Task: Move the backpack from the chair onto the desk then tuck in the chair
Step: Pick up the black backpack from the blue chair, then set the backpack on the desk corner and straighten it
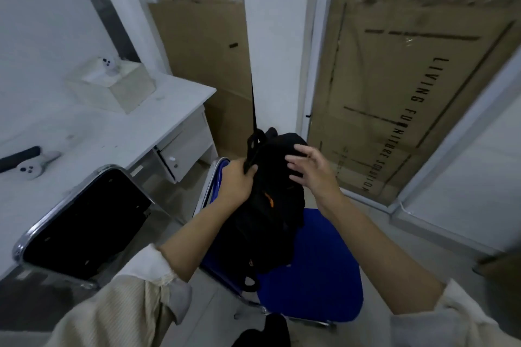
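A black backpack (270, 211) with an orange zip pull stands on the blue seat of a chair (318, 267) in the middle of the view. My left hand (236, 183) is closed on the strap at the backpack's top left. My right hand (313, 169) hovers at the top right of the backpack with fingers spread, fingertips at or just off the fabric. The white desk (118, 132) lies to the left, its drawer unit next to the chair.
A second chair with a black back and chrome frame (84, 222) stands against the desk's near side. On the desk sit a white box (112, 87) with a controller on it and another controller (31, 167). Cardboard sheets (394, 93) lean on the far wall.
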